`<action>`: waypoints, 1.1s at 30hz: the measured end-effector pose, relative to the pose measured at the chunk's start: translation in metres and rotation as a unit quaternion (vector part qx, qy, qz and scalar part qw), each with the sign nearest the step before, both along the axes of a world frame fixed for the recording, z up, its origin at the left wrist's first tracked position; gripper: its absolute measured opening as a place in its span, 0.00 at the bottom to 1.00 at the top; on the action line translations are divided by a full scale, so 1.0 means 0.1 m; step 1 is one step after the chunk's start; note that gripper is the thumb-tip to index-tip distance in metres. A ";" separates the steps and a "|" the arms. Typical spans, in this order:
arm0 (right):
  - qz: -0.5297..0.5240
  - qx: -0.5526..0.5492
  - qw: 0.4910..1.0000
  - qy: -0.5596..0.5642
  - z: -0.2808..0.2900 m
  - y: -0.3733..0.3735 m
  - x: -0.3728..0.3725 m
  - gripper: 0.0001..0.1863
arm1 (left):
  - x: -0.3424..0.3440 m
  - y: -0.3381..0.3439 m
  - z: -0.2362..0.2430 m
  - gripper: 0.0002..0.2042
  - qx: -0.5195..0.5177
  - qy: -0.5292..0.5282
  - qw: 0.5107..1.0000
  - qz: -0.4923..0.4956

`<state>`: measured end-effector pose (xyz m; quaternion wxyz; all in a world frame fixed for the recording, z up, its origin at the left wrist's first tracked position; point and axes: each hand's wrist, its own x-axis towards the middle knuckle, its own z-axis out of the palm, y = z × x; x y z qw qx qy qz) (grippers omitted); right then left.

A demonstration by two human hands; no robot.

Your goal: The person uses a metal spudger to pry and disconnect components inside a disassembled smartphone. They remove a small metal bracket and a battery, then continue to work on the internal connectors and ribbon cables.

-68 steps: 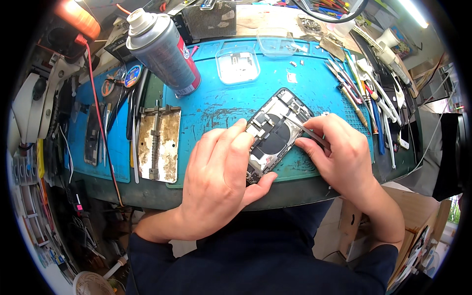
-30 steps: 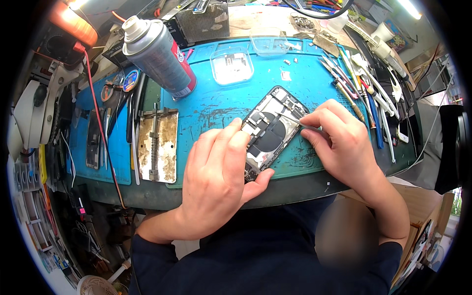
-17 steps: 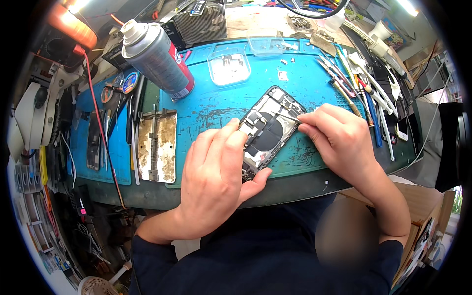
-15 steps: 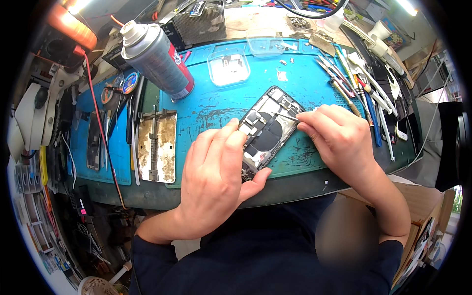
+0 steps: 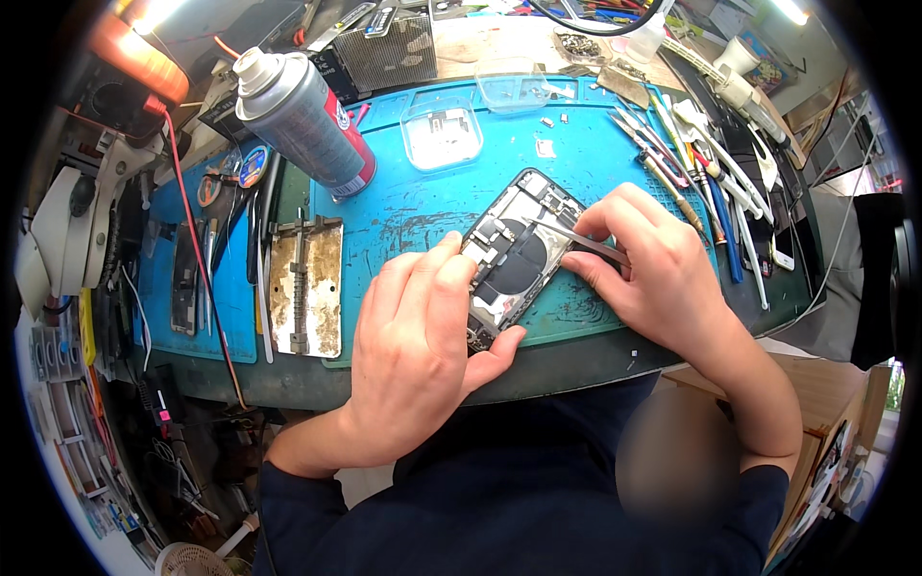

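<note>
My left hand (image 5: 408,341) grips an opened phone (image 5: 516,267) along its left and lower side, fingertips on the edge and thumb at the lower corner. The phone lies tilted on a blue work mat (image 5: 389,206), its internal parts and a dark round pad showing. My right hand (image 5: 663,278) pinches slim metal tweezers (image 5: 559,228) at the phone's right side, their tips over the upper part of the interior. Beyond the phone are a clear tray (image 5: 440,130) with small parts and some tiny loose pieces (image 5: 545,148).
A tall spray can (image 5: 312,130) stands at the upper left. A stained metal holder (image 5: 305,288) lies left of my left hand. Several tools (image 5: 725,192) crowd the mat's right side. A red cable (image 5: 197,250) crosses the left mat, beside another phone (image 5: 182,274).
Over the last second or so the phone and my left hand have shifted slightly left. My right hand has moved left too, and more of the tweezers' back end now shows.
</note>
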<state>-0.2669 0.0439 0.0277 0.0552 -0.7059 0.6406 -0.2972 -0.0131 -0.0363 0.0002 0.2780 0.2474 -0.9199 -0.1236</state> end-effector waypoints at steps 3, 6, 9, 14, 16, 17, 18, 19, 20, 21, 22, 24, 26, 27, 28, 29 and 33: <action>0.011 -0.020 0.999 0.040 -0.04 0.00 -0.06 0.06 | 0.00 0.00 0.00 0.38 0.001 0.002 1.000 0.001; 0.005 -0.032 0.995 0.097 -0.05 0.01 -0.06 0.07 | 0.00 0.00 -0.01 0.38 0.005 -0.001 1.000 0.003; 0.000 -0.019 0.999 0.029 -0.06 -0.01 -0.02 0.07 | -0.01 0.00 -0.02 0.38 0.019 -0.001 1.000 0.005; 0.006 -0.009 1.000 0.013 -0.05 -0.01 -0.06 0.07 | 0.01 0.00 0.00 0.38 0.009 0.002 1.000 0.003; 0.016 -0.034 0.996 0.077 -0.06 -0.01 -0.10 0.07 | 0.00 0.00 -0.01 0.38 0.006 0.004 1.000 0.002; 0.016 -0.033 0.996 0.076 -0.06 -0.02 -0.10 0.06 | 0.00 0.00 -0.01 0.38 0.007 0.004 1.000 0.002; 0.016 -0.032 0.997 0.075 -0.05 -0.02 -0.10 0.06 | 0.00 0.00 -0.01 0.38 0.008 0.003 1.000 0.002; 0.016 -0.031 0.997 0.074 -0.04 -0.03 -0.09 0.06 | 0.00 0.00 -0.01 0.38 0.010 0.003 1.000 0.003; 0.007 -0.015 0.999 0.043 -0.03 -0.02 -0.07 0.06 | 0.00 0.01 -0.01 0.38 0.012 0.002 1.000 0.004; -0.002 0.002 1.000 0.013 -0.01 -0.01 -0.04 0.06 | 0.00 0.01 -0.01 0.38 0.014 0.002 1.000 0.005; -0.011 0.018 1.000 -0.017 0.00 0.00 -0.02 0.07 | 0.00 0.00 -0.01 0.38 0.016 0.003 1.000 0.004; 0.005 0.002 1.000 -0.008 -0.07 0.00 -0.09 0.07 | 0.00 0.00 -0.02 0.37 0.019 0.005 1.000 0.004; 0.011 -0.013 0.999 0.029 -0.08 -0.01 -0.12 0.08 | 0.00 0.00 -0.02 0.37 0.014 0.006 1.000 0.005; 0.008 -0.019 0.998 0.062 -0.06 0.00 -0.12 0.08 | 0.00 0.01 -0.02 0.37 0.011 0.006 1.000 0.005; 0.006 -0.026 0.995 0.096 -0.04 0.00 -0.11 0.08 | 0.01 0.01 -0.02 0.37 0.012 0.005 1.000 0.005; 0.006 -0.016 0.998 0.054 -0.04 0.00 -0.09 0.08 | 0.01 0.01 -0.02 0.37 0.014 0.004 1.000 0.005; 0.004 0.015 1.000 -0.017 -0.04 0.00 -0.08 0.08 | 0.00 0.01 -0.01 0.37 0.014 0.002 1.000 0.004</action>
